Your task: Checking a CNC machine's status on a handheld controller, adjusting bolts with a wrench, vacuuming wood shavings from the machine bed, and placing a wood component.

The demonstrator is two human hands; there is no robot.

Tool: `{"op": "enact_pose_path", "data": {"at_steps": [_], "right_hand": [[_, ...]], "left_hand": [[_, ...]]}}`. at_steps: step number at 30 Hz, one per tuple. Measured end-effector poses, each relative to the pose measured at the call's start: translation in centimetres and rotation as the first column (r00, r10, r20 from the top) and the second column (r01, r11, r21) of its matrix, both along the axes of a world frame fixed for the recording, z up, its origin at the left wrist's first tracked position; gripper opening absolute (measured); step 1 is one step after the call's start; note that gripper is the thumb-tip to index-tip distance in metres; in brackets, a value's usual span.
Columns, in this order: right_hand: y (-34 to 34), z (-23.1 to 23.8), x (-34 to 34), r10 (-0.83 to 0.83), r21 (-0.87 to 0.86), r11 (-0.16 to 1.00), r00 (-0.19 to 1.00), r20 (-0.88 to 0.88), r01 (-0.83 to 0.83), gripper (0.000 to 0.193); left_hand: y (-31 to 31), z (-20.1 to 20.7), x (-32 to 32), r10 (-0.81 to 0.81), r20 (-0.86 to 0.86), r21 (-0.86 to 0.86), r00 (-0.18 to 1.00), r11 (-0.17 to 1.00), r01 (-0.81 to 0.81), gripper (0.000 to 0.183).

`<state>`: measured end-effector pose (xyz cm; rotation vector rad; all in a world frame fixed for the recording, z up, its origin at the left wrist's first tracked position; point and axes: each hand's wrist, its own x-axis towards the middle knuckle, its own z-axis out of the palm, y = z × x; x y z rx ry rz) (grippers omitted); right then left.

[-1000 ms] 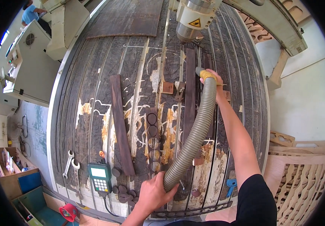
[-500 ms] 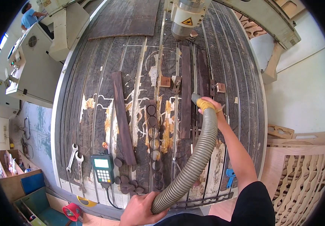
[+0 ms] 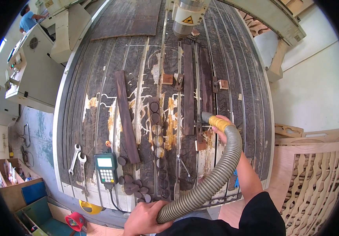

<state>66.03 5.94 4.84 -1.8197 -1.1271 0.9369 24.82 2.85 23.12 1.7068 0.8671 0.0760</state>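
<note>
Hose, grey, ribbed: held over the grooved surface, mouth near a dark strip; contact with the surface cannot be told. Handling, as judged: mouth best kept low, rear length steered clear of the discs. Right hand: fingers clamped around the yellow-wrapped neck. Left hand: fingers wrapped around the rear, partly hidden.

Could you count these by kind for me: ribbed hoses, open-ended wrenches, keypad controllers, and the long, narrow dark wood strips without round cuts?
Ribbed hose: 1
Open-ended wrenches: 2
Keypad controller: 1
Long plain dark strips: 3
Total: 7
</note>
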Motion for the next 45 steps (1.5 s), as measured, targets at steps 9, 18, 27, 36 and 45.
{"op": "enact_pose_path", "data": {"at_steps": [9, 18, 27, 36, 45], "right_hand": [[0.4, -0.4, -1.2, -0.112, 0.127, 0.987, 0.990, 0.081, 0.101, 0.050], [3.1, 0.2, 0.3, 0.241, 0.084, 0.964, 0.961, 0.133, -0.253, 0.052], [2.0, -1.0, 0.1, -0.151, 0.230, 0.965, 0.984, 0.090, 0.127, 0.052], [9.0, -7.2, 3.7, -0.301, 0.553, 0.820, 0.934, 0.194, 0.150, 0.055], [12.4, -4.4, 1.9, -0.354, 0.515, 0.822, 0.926, 0.130, 0.242, 0.056]], "left_hand": [[-1.0, -0.6, 0.7, 0.024, -0.013, 0.133, 1.000, 0.991, -0.022, 0.045], [-1.1, -0.5, 0.6, -0.010, 0.026, 0.065, 1.000, 0.998, 0.008, 0.042], [0.1, -1.1, 0.6, -0.042, 0.025, 0.097, 0.999, 0.995, 0.040, 0.042], [2.2, -3.1, 3.3, 0.077, -0.108, 0.173, 0.991, 0.983, -0.057, 0.041], [4.1, -4.7, 4.4, 0.178, -0.210, 0.254, 0.961, 0.960, -0.122, 0.040]]}}
